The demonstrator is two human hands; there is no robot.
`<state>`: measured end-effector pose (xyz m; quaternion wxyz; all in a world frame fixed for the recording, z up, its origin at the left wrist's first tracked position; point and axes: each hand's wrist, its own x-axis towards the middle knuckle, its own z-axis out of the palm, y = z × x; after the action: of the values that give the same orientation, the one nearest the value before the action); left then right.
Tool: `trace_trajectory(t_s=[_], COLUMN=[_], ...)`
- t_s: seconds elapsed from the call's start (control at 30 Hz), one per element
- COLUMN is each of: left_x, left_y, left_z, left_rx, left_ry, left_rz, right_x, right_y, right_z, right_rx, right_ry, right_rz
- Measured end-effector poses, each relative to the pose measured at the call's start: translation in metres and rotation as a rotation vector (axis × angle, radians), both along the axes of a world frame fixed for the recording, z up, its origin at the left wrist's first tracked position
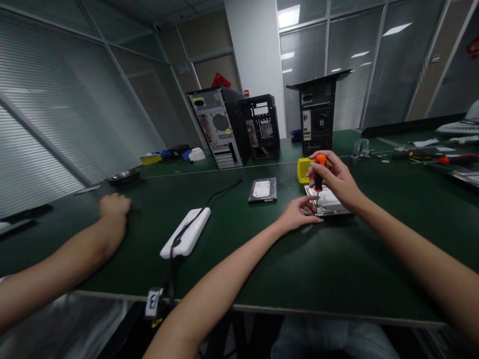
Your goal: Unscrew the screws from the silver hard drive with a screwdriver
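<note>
My right hand (pixel 335 174) is closed around the orange and black handle of a screwdriver (pixel 320 172), held nearly upright. Its thin shaft points down to the left end of a silver hard drive (pixel 331 202) lying on the table. At that same end is my left hand (pixel 299 213), its thumb and curled fingers around the drive's corner, close to the screwdriver tip. The exact contact at the tip is too small to make out. Just behind the drive stands a yellow block-like object (pixel 304 170), partly covered by my right hand.
A second hard drive (pixel 262 190) lies left of my hands. Nearer the front is a white power-bank-like box (pixel 187 232) with a black cable. Computer cases (pixel 234 127) stand at the back. Tools (pixel 458 158) lie on the right. Another person's hand (pixel 114 204) rests at left.
</note>
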<state>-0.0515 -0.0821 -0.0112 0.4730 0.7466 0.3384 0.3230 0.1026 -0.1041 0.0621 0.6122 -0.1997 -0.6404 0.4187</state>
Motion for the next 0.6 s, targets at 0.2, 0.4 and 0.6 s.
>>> trace_trajectory(t_s=[0.2, 0.4, 0.6], left_x=[-0.0007, -0.0008, 0.0001], left_y=[-0.0010, 0.0019, 0.0033], left_z=[0.0016, -0.0028, -0.0061], left_rx=[-0.031, -0.059, -0.109], left_ry=[-0.011, -0.030, -0.044], left_rz=[-0.007, 0.010, 0.057], right_x=[-0.0001, -0.0003, -0.0006], right_y=[-0.0012, -0.0014, -0.0021], right_z=[-0.0006, -0.0022, -0.0030], right_rx=[0.021, 0.030, 0.038], right_ry=[-0.056, -0.081, -0.070], right_rz=[-0.024, -0.041, -0.073])
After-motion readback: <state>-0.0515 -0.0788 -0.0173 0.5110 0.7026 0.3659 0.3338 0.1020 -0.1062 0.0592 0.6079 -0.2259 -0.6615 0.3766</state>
